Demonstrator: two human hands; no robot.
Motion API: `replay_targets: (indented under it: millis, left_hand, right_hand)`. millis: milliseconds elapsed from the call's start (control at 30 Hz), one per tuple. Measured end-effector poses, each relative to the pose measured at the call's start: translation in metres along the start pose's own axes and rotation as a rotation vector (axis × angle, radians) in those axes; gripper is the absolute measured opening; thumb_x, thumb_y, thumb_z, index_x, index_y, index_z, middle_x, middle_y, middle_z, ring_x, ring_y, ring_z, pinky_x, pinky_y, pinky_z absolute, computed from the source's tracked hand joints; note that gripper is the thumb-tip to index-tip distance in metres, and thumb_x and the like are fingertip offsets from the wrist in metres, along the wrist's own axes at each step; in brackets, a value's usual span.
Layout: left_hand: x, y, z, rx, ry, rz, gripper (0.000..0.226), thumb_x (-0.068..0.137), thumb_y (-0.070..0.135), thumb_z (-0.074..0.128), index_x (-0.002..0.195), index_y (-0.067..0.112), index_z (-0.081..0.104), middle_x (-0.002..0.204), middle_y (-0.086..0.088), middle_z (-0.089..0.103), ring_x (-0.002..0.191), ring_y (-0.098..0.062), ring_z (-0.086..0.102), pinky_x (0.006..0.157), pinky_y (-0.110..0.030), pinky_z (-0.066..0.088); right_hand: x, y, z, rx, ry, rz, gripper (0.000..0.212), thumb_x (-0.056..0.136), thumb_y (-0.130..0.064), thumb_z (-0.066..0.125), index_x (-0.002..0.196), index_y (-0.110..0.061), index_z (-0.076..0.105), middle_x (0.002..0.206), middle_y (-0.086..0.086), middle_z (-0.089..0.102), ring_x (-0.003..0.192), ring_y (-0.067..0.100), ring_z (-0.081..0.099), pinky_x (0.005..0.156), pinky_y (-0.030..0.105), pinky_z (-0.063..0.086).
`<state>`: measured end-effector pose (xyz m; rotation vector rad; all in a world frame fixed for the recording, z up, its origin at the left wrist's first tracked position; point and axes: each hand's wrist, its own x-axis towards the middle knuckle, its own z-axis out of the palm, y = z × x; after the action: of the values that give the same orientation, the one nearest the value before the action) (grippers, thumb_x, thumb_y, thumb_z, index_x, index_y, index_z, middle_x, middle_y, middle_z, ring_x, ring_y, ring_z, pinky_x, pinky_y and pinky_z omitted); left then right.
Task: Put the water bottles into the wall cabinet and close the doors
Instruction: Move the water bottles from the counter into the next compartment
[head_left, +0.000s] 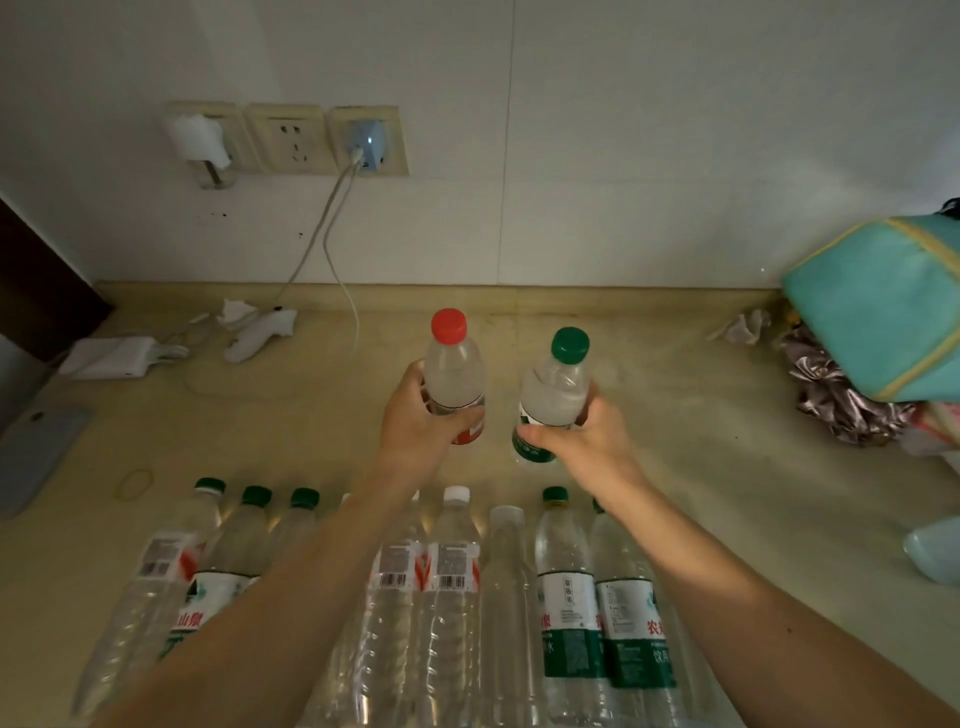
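My left hand (415, 421) grips a clear water bottle with a red cap (453, 364) around its middle, held upright above the beige counter (675, 415). Beside it, my right hand (582, 441) grips a bottle with a green cap (558, 384), tilted slightly left. Both bottles are lifted, side by side, a short gap between them. Several more water bottles (506, 587) stand in a row along the counter's near edge under my forearms, with green, white and clear caps. No wall cabinet is in view.
Wall sockets (291, 137) with plugs and cables hang above the counter's back left. A white charger (111, 356), a white device (257, 332), a grey phone (36, 452) and a rubber band (136, 484) lie at left. A teal bag (883, 306) and shiny fabric (841, 400) sit at right.
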<state>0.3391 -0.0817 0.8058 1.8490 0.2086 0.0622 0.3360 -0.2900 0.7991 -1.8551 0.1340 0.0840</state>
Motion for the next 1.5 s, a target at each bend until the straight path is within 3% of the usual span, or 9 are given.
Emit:
replay_targets:
  millis: [100,400,567,833,1000,1133,1267,1400,1500]
  left_hand:
    - [-0.005,0.033,-0.019,-0.083,-0.004,0.077,0.062,0.071,0.017,0.090,0.123,0.020,0.056,0.115,0.009,0.067,0.107,-0.007,0.064,0.085,-0.023,0.051]
    - [-0.047,0.175,-0.100,-0.174,-0.046,0.478,0.052,0.079,0.032,0.085,0.125,0.029,0.060,0.116,0.013,0.071,0.108,-0.007,0.067,0.088,-0.026,0.055]
    - [-0.074,0.270,-0.150,-0.204,-0.043,0.726,0.039,0.076,0.038,0.085,0.110,0.039,0.067,0.104,0.021,0.073,0.098,0.003,0.068,0.071,-0.010,0.053]
    - [-0.105,0.418,-0.202,-0.349,-0.001,1.026,0.034,0.081,0.035,0.084,0.112,0.027,0.072,0.105,0.006,0.077,0.100,-0.012,0.073,0.085,-0.035,0.058]
    - [-0.107,0.490,-0.216,-0.304,0.102,1.150,0.035,0.083,0.043,0.082,0.112,0.027,0.070,0.099,0.013,0.076,0.092,-0.004,0.073,0.073,-0.022,0.058]
    - [-0.084,0.527,-0.208,-0.223,0.195,1.108,0.036,0.082,0.043,0.081,0.110,0.030,0.063,0.092,0.015,0.073,0.083,0.002,0.070,0.066,-0.018,0.054]
    - [-0.043,0.537,-0.193,-0.143,0.268,0.928,0.045,0.084,0.044,0.079,0.117,0.026,0.053,0.096,0.016,0.061,0.084,-0.006,0.059,0.075,-0.031,0.050]
    - [-0.009,0.540,-0.187,-0.130,0.284,0.867,0.040,0.087,0.049,0.073,0.112,0.029,0.047,0.092,0.015,0.060,0.081,-0.002,0.061,0.055,-0.019,0.044]
    - [0.013,0.547,-0.185,-0.134,0.238,0.802,0.035,0.089,0.049,0.071,0.108,0.028,0.051,0.097,0.009,0.067,0.082,-0.012,0.069,0.061,-0.029,0.056]
  right_hand:
    - [-0.016,-0.036,-0.004,0.070,0.053,-0.069,0.059,0.068,-0.019,0.094,0.114,-0.033,0.061,0.099,-0.014,0.074,0.090,-0.006,0.069,0.070,0.008,0.052]
    - [-0.093,-0.196,-0.014,0.220,0.214,-0.405,0.052,0.065,-0.027,0.093,0.109,-0.031,0.065,0.099,-0.014,0.077,0.093,0.003,0.073,0.072,0.014,0.056]
    - [-0.137,-0.290,-0.031,0.242,0.221,-0.556,0.058,0.060,-0.030,0.092,0.112,-0.030,0.067,0.104,-0.007,0.078,0.097,0.006,0.073,0.073,0.016,0.057]
    - [-0.179,-0.435,-0.076,0.300,0.319,-0.801,0.045,0.071,-0.013,0.088,0.111,-0.023,0.070,0.102,-0.002,0.079,0.096,0.012,0.075,0.078,0.031,0.058]
    - [-0.178,-0.509,-0.105,0.272,0.344,-0.919,0.043,0.074,-0.018,0.089,0.111,-0.027,0.068,0.099,-0.010,0.079,0.090,0.006,0.075,0.068,0.024,0.058]
    - [-0.146,-0.544,-0.120,0.246,0.382,-0.892,0.048,0.070,-0.024,0.091,0.111,-0.026,0.067,0.099,-0.007,0.078,0.090,0.011,0.076,0.081,0.040,0.060]
    - [-0.106,-0.561,-0.123,0.223,0.455,-0.775,0.064,0.067,-0.028,0.094,0.117,-0.024,0.054,0.107,-0.003,0.070,0.096,0.015,0.071,0.082,0.039,0.059]
    - [-0.074,-0.570,-0.126,0.104,0.442,-0.720,0.062,0.069,-0.035,0.093,0.117,-0.026,0.055,0.108,-0.004,0.070,0.097,0.015,0.068,0.081,0.036,0.057]
    - [-0.058,-0.574,-0.128,0.014,0.434,-0.711,0.056,0.075,-0.039,0.089,0.120,-0.026,0.059,0.108,-0.004,0.072,0.097,0.017,0.070,0.088,0.041,0.060]
